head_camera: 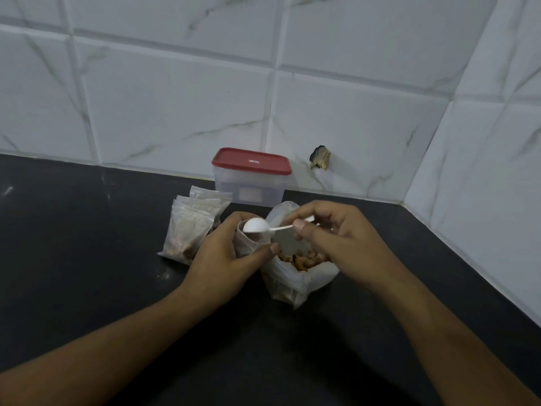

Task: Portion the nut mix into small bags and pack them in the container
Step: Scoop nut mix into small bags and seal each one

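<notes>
On a dark tabletop [87, 259] in the corner of a white tiled wall [175, 98], I see both my hands at work. My left hand [225, 259] curls around a small bag [244, 247], holding its mouth open and upright. My right hand [330, 232] pinches the handle of a white plastic spoon [257, 225], whose bowl sits over the small bag's mouth. Just right of it, below my right hand, stands a large bag [292, 285], open, with brown nut mix [301, 260] inside. A pile of filled bags [193, 227] lies just left of my left hand. Behind, against the wall, stands a clear container [248, 189], its red lid [251, 161] on.
</notes>
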A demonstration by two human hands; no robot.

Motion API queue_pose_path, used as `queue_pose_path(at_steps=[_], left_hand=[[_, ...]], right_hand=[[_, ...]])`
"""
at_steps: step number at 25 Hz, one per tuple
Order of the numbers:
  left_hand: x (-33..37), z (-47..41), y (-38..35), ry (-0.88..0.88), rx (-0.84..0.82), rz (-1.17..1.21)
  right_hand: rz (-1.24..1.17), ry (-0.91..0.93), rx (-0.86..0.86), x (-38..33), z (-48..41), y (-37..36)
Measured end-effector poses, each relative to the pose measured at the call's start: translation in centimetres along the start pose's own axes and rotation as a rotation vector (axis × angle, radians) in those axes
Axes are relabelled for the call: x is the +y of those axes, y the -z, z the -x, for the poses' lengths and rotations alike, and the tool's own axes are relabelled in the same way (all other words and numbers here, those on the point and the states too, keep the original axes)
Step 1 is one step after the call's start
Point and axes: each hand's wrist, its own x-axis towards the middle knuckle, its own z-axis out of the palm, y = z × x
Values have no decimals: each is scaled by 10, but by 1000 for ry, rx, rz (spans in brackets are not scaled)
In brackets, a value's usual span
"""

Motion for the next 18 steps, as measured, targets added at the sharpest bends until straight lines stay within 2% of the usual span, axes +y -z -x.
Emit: queue_pose_path(at_steps=[2, 4, 8, 15, 18], left_hand=[[0, 0, 1, 10, 10, -14], [1, 0, 1, 9, 17, -46], [2, 1, 0, 1, 23, -62], [2, 1, 0, 13, 27, -43], [1, 1, 0, 12, 22, -39]], right_hand=[[-152, -104, 26, 0, -1, 8], [-182, -188, 22, 4, -1, 18], [10, -260, -19, 15, 1, 41], [114, -282, -67, 24, 0, 54], [311, -291, -69, 28, 1, 59]])
